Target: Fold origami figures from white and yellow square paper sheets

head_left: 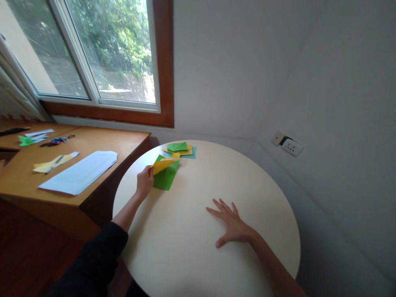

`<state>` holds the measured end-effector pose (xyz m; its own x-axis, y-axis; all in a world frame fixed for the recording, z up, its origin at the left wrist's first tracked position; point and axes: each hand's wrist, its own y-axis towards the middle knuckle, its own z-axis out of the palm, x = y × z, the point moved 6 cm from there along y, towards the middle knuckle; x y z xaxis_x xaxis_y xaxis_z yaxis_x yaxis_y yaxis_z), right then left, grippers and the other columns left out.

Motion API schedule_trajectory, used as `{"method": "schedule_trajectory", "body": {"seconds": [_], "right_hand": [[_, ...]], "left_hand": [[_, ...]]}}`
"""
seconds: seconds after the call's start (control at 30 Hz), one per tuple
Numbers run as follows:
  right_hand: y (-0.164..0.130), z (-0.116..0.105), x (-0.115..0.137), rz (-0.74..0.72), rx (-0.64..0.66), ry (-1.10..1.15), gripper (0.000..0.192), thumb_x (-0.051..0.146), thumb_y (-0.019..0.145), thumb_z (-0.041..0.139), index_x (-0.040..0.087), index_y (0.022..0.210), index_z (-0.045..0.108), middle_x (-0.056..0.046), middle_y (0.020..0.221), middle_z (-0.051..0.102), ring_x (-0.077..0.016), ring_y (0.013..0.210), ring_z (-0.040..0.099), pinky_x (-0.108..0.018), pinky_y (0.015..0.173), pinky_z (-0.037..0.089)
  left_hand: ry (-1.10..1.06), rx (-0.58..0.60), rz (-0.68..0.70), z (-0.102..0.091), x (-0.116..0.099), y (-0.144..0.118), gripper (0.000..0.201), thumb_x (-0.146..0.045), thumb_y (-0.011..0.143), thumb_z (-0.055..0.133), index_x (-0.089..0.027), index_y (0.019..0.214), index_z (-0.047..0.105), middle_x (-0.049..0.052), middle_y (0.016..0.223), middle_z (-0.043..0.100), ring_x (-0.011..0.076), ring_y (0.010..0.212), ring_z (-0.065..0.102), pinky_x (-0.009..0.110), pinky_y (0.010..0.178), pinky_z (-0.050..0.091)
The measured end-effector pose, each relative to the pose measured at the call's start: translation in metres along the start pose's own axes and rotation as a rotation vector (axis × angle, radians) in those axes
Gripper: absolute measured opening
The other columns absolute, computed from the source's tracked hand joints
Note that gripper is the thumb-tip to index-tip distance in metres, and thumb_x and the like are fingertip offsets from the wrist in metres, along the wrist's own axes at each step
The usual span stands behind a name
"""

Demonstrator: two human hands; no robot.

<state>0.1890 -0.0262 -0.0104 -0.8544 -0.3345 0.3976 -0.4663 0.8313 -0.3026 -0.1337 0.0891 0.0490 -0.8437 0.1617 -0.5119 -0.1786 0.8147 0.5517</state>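
My left hand pinches the edge of a yellow paper sheet, lifting it off a green sheet that lies on the round cream table. Farther back sits a small pile of folded paper pieces in green, yellow and teal. My right hand rests flat on the tabletop with fingers spread, holding nothing, well to the right of the sheets.
A wooden desk stands left of the table, carrying a white envelope, yellow paper with a pen, scissors and paper scraps. A window is behind it. A wall socket sits at right.
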Motion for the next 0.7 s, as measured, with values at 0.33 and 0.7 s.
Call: {"method": "schedule_trajectory", "body": {"seconds": [0.33, 0.7], "right_hand": [[0.019, 0.001, 0.008, 0.025, -0.517, 0.998, 0.040, 0.053, 0.068, 0.060, 0.020, 0.090, 0.068, -0.011, 0.101, 0.066, -0.0259, 0.100, 0.059, -0.046, 0.096, 0.037], [0.071, 0.003, 0.069, 0.067, -0.268, 1.846, 0.024, 0.037, 0.079, 0.053, 0.021, 0.096, 0.058, -0.004, 0.085, 0.068, -0.0185, 0.076, 0.063, -0.033, 0.064, 0.052]], "left_hand": [[-0.291, -0.074, 0.199, -0.012, -0.035, -0.054, 0.021, -0.027, 0.081, 0.047, -0.015, 0.083, 0.063, 0.006, 0.076, 0.070, 0.0165, 0.065, 0.064, 0.025, 0.060, 0.050], [-0.481, -0.002, 0.677, -0.024, -0.104, -0.121, 0.019, -0.006, 0.080, 0.048, -0.019, 0.090, 0.058, 0.004, 0.088, 0.071, 0.0151, 0.083, 0.067, 0.033, 0.088, 0.051]]}}
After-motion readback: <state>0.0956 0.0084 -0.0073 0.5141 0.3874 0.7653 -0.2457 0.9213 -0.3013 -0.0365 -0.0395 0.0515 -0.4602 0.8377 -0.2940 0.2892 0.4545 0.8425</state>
